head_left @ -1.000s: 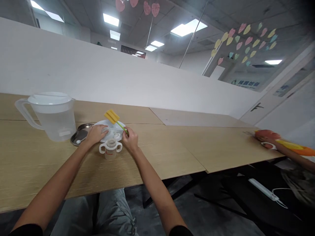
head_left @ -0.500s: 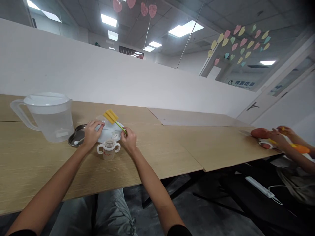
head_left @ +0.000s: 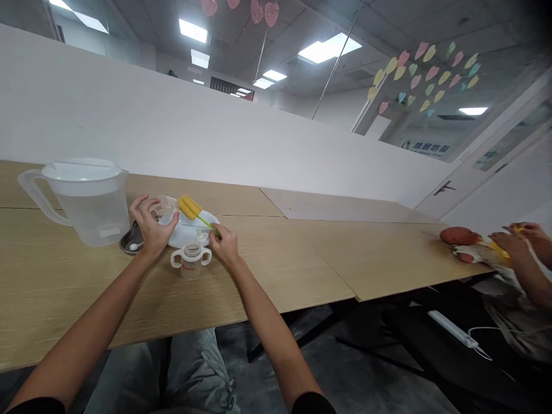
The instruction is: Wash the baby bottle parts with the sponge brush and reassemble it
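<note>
My right hand (head_left: 225, 244) grips the thin green handle of a sponge brush (head_left: 190, 208), whose yellow head points up and left over a white plate (head_left: 183, 236). My left hand (head_left: 154, 227) has its fingers and thumb around a clear plastic cup (head_left: 167, 206), tilted with its opening toward the yellow sponge. The sponge head is right beside the cup's mouth; whether they touch I cannot tell. In front of the plate stands a clear two-handled baby bottle (head_left: 191, 267), upright and without a lid. A small white piece (head_left: 202, 237) lies on the plate's near edge.
At left is a clear pitcher (head_left: 97, 213) with a white lid. Beside it sits a metal kidney dish (head_left: 127, 244) holding a small white item. Far right, another person's hands (head_left: 517, 241) handle yellow items near a reddish-brown object (head_left: 459, 236). A low white wall (head_left: 215, 144) borders the table.
My left hand has opened wider and lifted the clear cup from the plate, tilting it toward the sponge. The brush has shifted slightly left. The other person's hands have moved right.
</note>
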The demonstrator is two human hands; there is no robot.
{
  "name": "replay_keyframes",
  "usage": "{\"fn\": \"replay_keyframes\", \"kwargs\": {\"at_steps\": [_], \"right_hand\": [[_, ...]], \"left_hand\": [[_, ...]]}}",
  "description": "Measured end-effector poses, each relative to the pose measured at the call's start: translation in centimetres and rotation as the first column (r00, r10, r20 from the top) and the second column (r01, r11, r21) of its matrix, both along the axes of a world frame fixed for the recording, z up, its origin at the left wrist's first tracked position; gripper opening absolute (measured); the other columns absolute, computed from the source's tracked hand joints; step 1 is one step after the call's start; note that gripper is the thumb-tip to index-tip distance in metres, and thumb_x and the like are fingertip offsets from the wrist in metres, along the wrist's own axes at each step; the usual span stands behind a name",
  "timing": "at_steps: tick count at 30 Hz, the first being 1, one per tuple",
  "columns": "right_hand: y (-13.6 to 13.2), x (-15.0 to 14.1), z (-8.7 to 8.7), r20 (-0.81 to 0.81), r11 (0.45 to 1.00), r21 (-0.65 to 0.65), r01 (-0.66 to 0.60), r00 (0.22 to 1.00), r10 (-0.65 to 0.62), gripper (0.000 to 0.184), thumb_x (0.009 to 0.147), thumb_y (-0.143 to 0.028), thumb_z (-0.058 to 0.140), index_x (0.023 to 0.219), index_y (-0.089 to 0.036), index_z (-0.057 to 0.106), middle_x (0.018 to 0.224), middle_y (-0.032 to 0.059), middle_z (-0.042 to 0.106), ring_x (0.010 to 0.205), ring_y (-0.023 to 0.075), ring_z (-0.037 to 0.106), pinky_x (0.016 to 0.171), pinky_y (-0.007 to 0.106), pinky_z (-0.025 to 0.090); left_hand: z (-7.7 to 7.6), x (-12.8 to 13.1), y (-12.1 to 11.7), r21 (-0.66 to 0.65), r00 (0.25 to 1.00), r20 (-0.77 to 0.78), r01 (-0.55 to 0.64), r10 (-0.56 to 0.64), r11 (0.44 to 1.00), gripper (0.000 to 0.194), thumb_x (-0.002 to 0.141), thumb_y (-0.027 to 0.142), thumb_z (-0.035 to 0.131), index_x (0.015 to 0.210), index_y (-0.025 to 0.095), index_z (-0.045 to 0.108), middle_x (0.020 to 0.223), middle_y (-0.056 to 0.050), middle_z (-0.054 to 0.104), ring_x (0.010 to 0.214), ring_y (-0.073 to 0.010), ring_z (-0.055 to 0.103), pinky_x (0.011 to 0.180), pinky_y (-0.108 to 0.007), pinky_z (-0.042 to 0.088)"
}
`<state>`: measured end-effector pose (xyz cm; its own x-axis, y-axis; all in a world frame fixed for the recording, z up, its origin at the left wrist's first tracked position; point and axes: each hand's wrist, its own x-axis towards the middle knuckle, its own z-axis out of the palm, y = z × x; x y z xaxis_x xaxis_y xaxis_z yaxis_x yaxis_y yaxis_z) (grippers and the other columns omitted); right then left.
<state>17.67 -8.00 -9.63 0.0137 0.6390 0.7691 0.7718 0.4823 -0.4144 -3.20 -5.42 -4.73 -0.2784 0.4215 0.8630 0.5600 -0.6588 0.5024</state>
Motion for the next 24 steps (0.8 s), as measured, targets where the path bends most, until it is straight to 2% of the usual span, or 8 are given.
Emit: {"fn": "replay_keyframes", "kwargs": {"at_steps": [3,6,9,11,14,18,21,24], "right_hand": [[0.2,0.4,0.2,-0.049,0.998,0.033,0.052,0.998,-0.05,0.028,0.087,-0.023,0.049,0.105,-0.018,0.07,0.093,0.0064,0.075,0.076,0.0158,0.067,0.072,0.025,0.053],[0.3,0.8,0.4,-0.076,0.995,0.084,0.046,0.996,-0.04,0.029,0.088,-0.022,0.048,0.104,-0.018,0.071,0.098,0.0072,0.075,0.081,0.0165,0.069,0.075,0.026,0.054],[0.4,0.9,0.1,-0.01,0.996,0.087,0.024,1.0,-0.023,0.029,0.087,-0.022,0.049,0.105,-0.018,0.072,0.093,0.0075,0.076,0.076,0.0158,0.068,0.072,0.025,0.054],[0.5,0.9,-0.1,0.04,0.996,0.081,0.026,0.999,-0.029,0.029,0.087,-0.022,0.05,0.106,-0.018,0.072,0.088,0.0071,0.076,0.072,0.0147,0.067,0.069,0.023,0.052],[0.7,1.1,-0.3,0.075,0.994,0.1,0.041,0.996,-0.049,0.029,0.088,-0.022,0.051,0.107,-0.017,0.072,0.084,0.0069,0.075,0.069,0.0138,0.066,0.066,0.022,0.051],[0.9,1.3,-0.5,0.097,0.988,0.14,0.062,0.992,-0.076,0.028,0.088,-0.021,0.051,0.106,-0.016,0.073,0.082,0.007,0.074,0.07,0.014,0.066,0.066,0.022,0.05],[0.9,1.3,-0.5,0.08,0.982,0.16,0.097,0.991,-0.111,0.028,0.089,-0.022,0.051,0.105,-0.017,0.073,0.081,0.0065,0.074,0.069,0.014,0.065,0.064,0.021,0.05],[0.7,1.2,-0.2,0.023,0.971,0.206,0.118,0.992,-0.125,0.029,0.091,-0.022,0.048,0.107,-0.015,0.071,0.083,0.0076,0.073,0.07,0.0141,0.065,0.065,0.022,0.05]], "left_hand": [[-0.2,-0.3,0.3,0.04,0.998,-0.056,-0.001,0.004,0.999,0.058,0.069,0.031,0.077,0.117,0.017,0.048,0.13,-0.017,0.039,0.13,-0.0302,0.043,0.08,-0.035,0.058],[-0.6,-0.3,0.5,0.11,0.983,-0.185,0.038,-0.017,0.993,0.056,0.072,0.029,0.076,0.12,0.017,0.049,0.131,-0.018,0.038,0.124,-0.0297,0.049,0.087,-0.039,0.057],[-0.8,0.0,0.4,0.112,0.949,-0.311,0.088,-0.049,0.99,0.05,0.074,0.026,0.074,0.119,0.018,0.052,0.133,-0.017,0.038,0.118,-0.0285,0.055,0.096,-0.045,0.053],[-0.8,0.2,0.3,0.102,0.94,-0.335,0.108,-0.068,0.989,0.048,0.075,0.027,0.073,0.118,0.019,0.053,0.136,-0.017,0.037,0.118,-0.0285,0.056,0.1,-0.047,0.051],[-0.8,0.4,0.4,0.065,0.949,-0.292,0.143,-0.118,0.988,0.057,0.075,0.032,0.075,0.124,0.02,0.051,0.139,-0.017,0.039,0.12,-0.0291,0.055,0.097,-0.045,0.053],[-1.1,0.4,1.1,-0.059,0.954,-0.183,0.231,-0.238,0.971,0.08,0.072,0.039,0.078,0.14,0.02,0.04,0.122,-0.013,0.059,0.115,-0.0271,0.06,0.093,-0.041,0.055],[-1.2,0.3,1.5,-0.094,0.965,-0.142,0.21,-0.222,0.973,0.088,0.065,0.037,0.082,0.14,0.018,0.041,0.115,-0.011,0.063,0.109,-0.0271,0.063,0.097,-0.043,0.053],[-1.2,0.1,1.5,-0.106,0.972,-0.123,0.187,-0.199,0.977,0.089,0.065,0.029,0.08,0.143,0.019,0.038,0.117,-0.012,0.064,0.111,-0.0276,0.062,0.099,-0.044,0.051]]}}
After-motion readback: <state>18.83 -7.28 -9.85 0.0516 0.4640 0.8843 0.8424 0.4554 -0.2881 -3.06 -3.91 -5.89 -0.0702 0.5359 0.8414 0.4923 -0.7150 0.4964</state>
